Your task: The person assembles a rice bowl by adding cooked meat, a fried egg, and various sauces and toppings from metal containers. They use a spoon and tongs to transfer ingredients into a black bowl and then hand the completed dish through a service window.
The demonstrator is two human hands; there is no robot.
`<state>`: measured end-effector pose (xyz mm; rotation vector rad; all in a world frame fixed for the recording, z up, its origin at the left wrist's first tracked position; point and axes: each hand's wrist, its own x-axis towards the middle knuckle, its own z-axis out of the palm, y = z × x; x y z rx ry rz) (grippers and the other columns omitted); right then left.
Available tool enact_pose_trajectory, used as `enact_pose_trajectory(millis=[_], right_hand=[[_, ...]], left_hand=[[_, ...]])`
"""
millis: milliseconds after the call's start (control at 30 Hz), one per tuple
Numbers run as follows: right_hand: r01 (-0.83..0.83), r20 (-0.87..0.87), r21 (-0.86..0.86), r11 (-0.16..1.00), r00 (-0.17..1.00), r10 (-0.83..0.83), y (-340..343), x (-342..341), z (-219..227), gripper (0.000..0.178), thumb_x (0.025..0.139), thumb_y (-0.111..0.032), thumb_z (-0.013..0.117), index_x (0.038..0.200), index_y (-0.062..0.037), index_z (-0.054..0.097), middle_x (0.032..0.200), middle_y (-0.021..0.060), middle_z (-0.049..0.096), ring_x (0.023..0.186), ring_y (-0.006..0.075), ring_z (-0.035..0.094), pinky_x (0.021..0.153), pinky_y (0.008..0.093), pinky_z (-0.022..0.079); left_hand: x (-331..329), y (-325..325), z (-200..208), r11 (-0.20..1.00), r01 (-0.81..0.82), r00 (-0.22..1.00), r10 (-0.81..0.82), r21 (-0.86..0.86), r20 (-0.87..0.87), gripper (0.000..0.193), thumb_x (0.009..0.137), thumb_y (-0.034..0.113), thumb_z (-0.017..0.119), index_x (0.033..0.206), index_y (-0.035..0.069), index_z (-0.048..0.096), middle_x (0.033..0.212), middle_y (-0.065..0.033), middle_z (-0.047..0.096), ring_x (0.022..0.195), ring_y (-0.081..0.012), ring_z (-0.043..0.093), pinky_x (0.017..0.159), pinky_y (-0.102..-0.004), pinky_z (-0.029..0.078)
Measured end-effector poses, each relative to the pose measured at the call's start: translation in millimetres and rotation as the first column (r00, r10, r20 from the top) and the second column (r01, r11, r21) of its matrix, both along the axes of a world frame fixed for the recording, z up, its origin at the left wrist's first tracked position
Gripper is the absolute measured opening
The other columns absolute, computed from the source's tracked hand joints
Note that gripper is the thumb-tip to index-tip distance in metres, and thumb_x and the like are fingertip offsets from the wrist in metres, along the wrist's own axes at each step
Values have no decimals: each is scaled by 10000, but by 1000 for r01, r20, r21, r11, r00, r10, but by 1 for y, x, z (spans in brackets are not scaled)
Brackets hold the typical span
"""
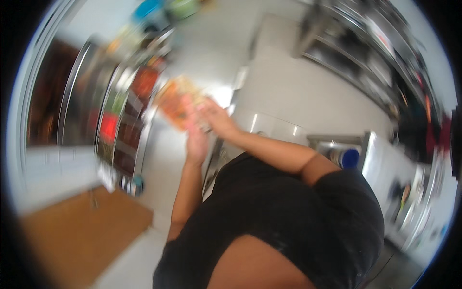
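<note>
Both my hands reach to a flat piece of food (pixel 172 103) with an orange-red topping and a pale edge, over the steel counter. It is too blurred to tell its exact kind. My left hand (pixel 196 142) is at its near side, fingers pointing away from me. From the right, my right hand (pixel 219 119) comes in at its edge, close beside the left. Motion smears the fingers of both hands, so whether they grip the food or only touch it is unclear. A container with red contents (pixel 144 82) sits just left of the food.
Dark-lidded bins (pixel 126 142) and a bright red container (pixel 109 127) line the counter's left side. A blue tub (pixel 148 10) stands at the far end. Steel shelving (pixel 337 60) is at the far right, a brown door (pixel 86 236) at the lower left.
</note>
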<state>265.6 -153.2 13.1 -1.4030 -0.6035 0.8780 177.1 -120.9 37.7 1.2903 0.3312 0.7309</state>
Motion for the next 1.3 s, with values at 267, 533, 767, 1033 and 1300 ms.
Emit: enact_pose_trajectory(millis=[267, 533, 767, 1033, 1300], right_hand=[[138, -95, 244, 960, 988, -117, -49, 116, 1, 252, 946, -166, 495, 1133, -14, 570, 972, 38, 601, 925, 87, 516, 819, 258, 449], [393, -70, 281, 875, 918, -390, -115, 183, -4, 222, 940, -191, 503, 1038, -6, 578, 900, 25, 610, 861, 86, 510, 762, 268, 448], [393, 214, 206, 896, 875, -433, -159, 194, -16, 287, 947, -236, 513, 1113, -12, 579, 992, 77, 636, 932, 115, 548, 839, 303, 457], [90, 473, 20, 996, 877, -89, -161, 178, 7, 230, 895, -104, 554, 1098, -2, 592, 1029, 122, 628, 962, 179, 589, 851, 320, 461], [80, -211, -64, 995, 973, -92, -144, 146, 3, 412, 892, -173, 596, 1272, -34, 518, 1159, 116, 609, 1064, 199, 585, 903, 324, 477]], left_hand=[[127, -1, -12, 715, 301, 914, -28, 631, -404, 690, 988, 518, 209, 1497, 94, 14, 1563, -134, 2, 1434, -313, -55, 1145, -415, 1], [231, -34, 7, 422, 540, 842, -247, 728, -480, 640, 998, 476, 220, 1496, 95, 88, 1558, -142, 84, 1441, -302, 28, 1136, -463, -16], [255, -54, 27, 150, 665, 733, -322, 732, -599, 596, 1001, 454, 227, 1494, 130, 148, 1488, -163, 303, 1397, -341, 226, 1110, -545, -32], [241, -29, 36, 319, 831, 553, -558, 455, -619, 683, 954, 599, 145, 1505, 214, 19, 1483, -172, 308, 1402, -319, 229, 1118, -524, -3], [217, 10, 50, 525, 837, 543, -832, -156, 115, 770, 860, 744, 95, 1470, 338, -141, 1533, -172, 181, 1407, -370, 188, 1107, -553, 30]])
